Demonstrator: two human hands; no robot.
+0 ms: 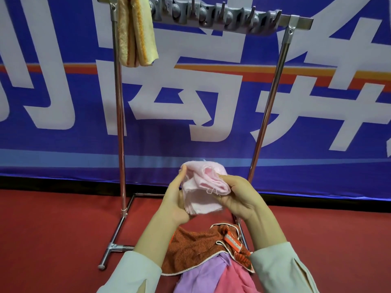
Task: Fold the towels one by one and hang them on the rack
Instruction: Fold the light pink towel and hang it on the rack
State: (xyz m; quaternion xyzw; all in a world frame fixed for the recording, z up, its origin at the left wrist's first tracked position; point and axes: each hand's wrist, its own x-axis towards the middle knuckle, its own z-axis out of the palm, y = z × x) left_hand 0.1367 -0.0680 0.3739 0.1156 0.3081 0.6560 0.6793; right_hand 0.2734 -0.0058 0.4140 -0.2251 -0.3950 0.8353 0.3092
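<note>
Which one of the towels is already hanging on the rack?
The yellow-and-orange towel, draped over the left end of the rack. The left hand and right hand hold the pale pink towel; the pile of other towels lies below them.

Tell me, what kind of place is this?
Probably an event hall or demo booth, not a home: a huge blue banner behind, red carpet, and a metal rack standing on it.

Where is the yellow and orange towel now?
Head view, upper left: the folded yellow-and-orange terry towel hangs at the left end of the metal rack's grey hook bar.
</note>
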